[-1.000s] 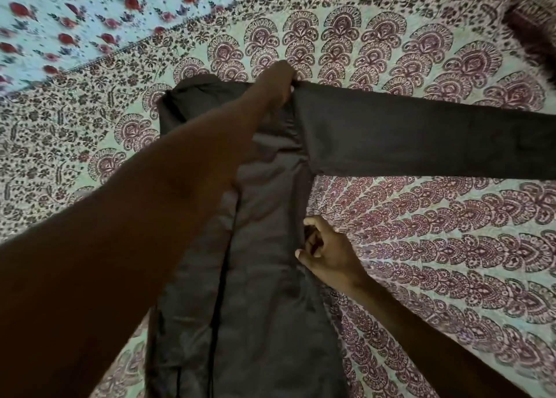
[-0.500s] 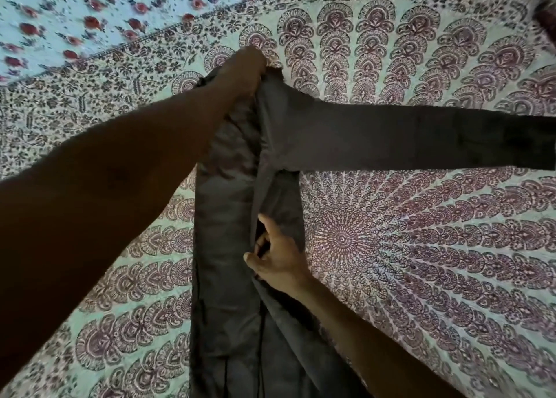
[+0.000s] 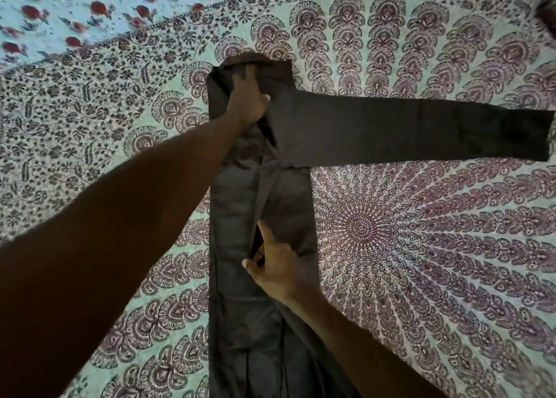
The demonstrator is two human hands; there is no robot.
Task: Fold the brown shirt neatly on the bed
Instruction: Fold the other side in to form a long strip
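On printed bedsheet, smooth brown shirt lies folded narrow.

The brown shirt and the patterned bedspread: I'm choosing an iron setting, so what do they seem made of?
The brown shirt looks like thin woven cloth, perhaps cotton or a blend, matte with a faint sheen: it lies flat and folds in soft creases. The bedspread looks like matte printed cotton: a mandala pattern on flat cloth with no pile. Fibre cannot be confirmed.
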